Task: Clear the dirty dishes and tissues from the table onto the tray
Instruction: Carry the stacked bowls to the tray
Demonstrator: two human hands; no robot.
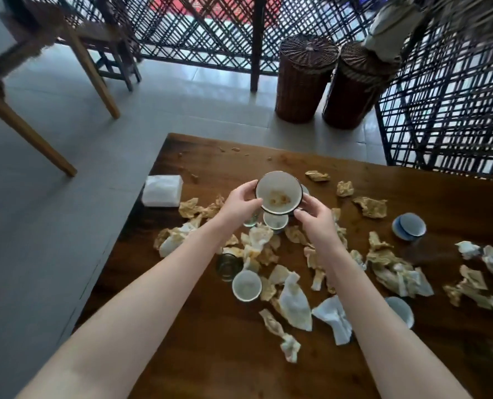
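Here, fingers of the left hand [241, 204] and right hand [315, 218] curled round either side of a white bowl [278, 185], dark-rimmed, smeared inside with brownish food scraps, tilted toward the camera, raised above a smaller cup [275, 221], crumpled stained tissues [294, 303] scattered across the wooden table [210, 156]

Tissues [294, 305] lie scattered on the table [199, 156] around the cups [246, 285]
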